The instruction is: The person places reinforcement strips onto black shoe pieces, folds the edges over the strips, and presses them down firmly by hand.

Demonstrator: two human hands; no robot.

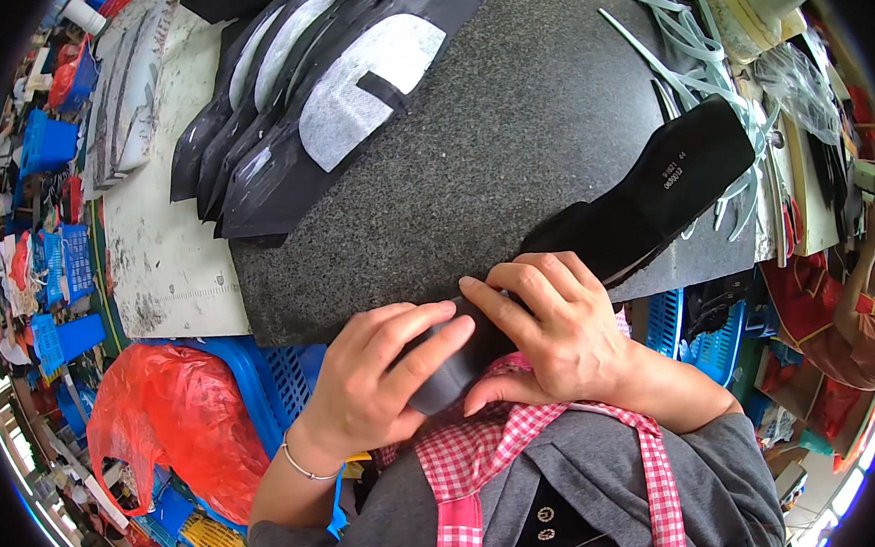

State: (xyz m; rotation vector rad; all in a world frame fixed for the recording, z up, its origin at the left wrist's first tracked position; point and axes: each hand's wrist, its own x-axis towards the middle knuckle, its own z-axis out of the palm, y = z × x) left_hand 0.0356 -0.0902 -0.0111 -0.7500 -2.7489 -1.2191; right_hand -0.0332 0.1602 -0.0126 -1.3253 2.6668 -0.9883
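Our right hand [556, 326] grasps the upper part of a black shoe [633, 201], which slants across the near right edge of the dark stone slab [470, 151], sole toward us. The knuckles cover its middle. Our left hand [368, 373] bends its fingers over a smooth dark-grey strip [439, 379] — whether it grips, or whether strip and shoe join, we cannot tell. Stacked black pieces [289, 132] are cut off above.
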